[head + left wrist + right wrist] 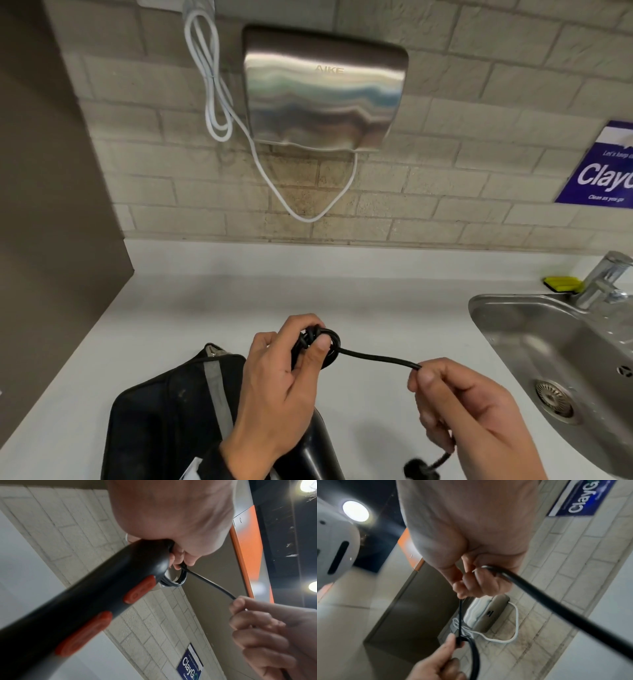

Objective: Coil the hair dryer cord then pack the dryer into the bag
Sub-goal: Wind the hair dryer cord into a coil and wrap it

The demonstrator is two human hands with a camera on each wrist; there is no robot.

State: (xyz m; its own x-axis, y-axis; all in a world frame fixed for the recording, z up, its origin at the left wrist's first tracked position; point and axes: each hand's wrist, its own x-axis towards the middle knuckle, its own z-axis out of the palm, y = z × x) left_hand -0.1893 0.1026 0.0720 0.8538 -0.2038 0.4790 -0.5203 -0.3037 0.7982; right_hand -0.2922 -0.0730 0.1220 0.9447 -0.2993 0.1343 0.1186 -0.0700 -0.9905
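A black hair dryer (82, 601) with orange buttons hangs below my left hand (291, 370); part of its body (315, 452) shows in the head view. That hand grips the coiled loops of the black cord (322, 342) at the handle's end, thumb pressed on the coil (173, 580). A short stretch of cord (380, 359) runs right to my right hand (455, 411), which pinches it between thumb and fingers (476, 582). The plug (419, 469) dangles below the right hand. A black bag (164, 421) with a grey strap lies on the counter under my left wrist.
A steel sink (548, 370) with a tap (603, 277) and a yellow sponge (561, 283) sits at the right. On the brick wall hang a steel hand dryer (325, 89) with a white cable (212, 85) and a blue sign (603, 168). The white counter (274, 291) stretches ahead.
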